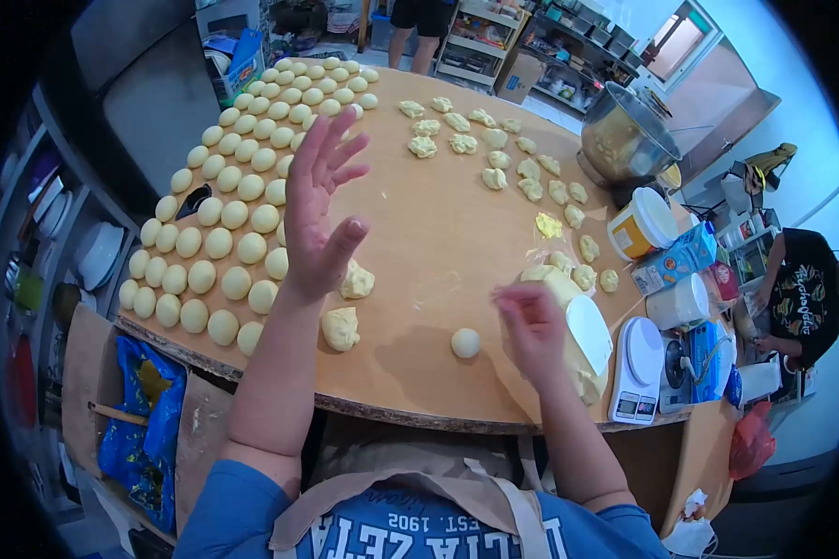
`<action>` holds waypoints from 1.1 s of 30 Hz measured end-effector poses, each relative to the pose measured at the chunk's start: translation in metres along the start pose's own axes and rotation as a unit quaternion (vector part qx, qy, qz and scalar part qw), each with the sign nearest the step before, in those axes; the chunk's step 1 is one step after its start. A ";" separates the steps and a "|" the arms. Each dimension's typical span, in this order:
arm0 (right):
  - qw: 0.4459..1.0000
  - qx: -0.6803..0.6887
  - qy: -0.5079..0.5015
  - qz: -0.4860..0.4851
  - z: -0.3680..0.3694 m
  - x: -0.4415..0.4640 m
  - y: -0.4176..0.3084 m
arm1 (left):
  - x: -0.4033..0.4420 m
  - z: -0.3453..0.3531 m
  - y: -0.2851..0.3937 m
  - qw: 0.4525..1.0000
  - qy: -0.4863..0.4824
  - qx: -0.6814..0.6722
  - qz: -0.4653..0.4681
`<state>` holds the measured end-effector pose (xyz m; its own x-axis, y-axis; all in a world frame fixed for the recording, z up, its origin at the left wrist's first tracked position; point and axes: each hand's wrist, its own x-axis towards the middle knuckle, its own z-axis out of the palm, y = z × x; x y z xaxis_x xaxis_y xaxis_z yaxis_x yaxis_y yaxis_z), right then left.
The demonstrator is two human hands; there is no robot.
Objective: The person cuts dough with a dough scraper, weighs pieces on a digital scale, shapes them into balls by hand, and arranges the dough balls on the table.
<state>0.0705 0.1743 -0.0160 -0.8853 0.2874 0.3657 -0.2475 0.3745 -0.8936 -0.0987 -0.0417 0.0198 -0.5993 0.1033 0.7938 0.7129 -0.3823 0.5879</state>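
Note:
My left hand [322, 200] is raised above the wooden table, fingers spread and nothing in it. Below it on the table, two rough dough lumps [341, 329] lie near the front edge. My right hand [531, 326] is over the table with its fingers drawn together, partly blurred; whether they hold anything is hidden. Between the hands, a smooth dough ball [465, 343] rests on the tabletop. Right of my right hand lies a large dough mass [559, 284] with a white scraper [589, 334] on it. Rows of smooth dough balls [218, 243] cover the left side.
Rough dough pieces [463, 143] lie at the back right of the table [401, 224]. A steel bowl [629, 135], a white-lidded tub [643, 224] and a scale [638, 368] line the right edge. One person [804, 289] is at right, another [419, 28] behind the table.

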 end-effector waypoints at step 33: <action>0.945 -0.260 -0.181 -0.083 0.030 0.009 0.022 | -0.006 0.005 0.001 0.997 -0.064 0.020 0.025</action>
<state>0.0457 0.1586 -0.0402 -0.9512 -0.0985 0.2925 -0.2511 0.7981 -0.5478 -0.0924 -0.0383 0.0159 -0.5129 0.2013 0.8345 0.7563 -0.3539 0.5502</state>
